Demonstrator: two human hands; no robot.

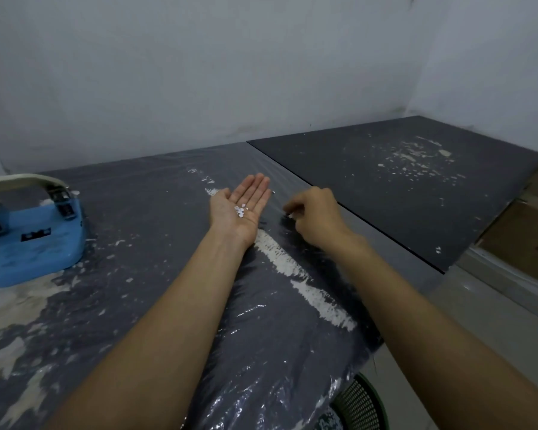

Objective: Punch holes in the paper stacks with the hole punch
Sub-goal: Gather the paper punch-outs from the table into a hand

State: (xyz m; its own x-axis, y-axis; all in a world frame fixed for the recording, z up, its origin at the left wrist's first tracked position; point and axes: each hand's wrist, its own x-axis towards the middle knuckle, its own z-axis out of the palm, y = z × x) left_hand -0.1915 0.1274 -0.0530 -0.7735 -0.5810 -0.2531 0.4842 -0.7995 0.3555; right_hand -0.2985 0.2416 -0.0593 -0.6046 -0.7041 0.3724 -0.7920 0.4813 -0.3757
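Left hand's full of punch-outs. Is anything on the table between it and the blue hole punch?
Nothing visible stands between them. The left hand lies palm up, carrying paper dots; the hole punch sits far to its left on the plastic-covered table. The stretch between shows only pale flecks and smears. No paper stacks are in view.

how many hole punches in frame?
1. The blue hole punch sits on the plastic-covered table at the far left, partly cut off by the frame edge, away from both hands. No paper stacks are visible; anything further left is out of view.
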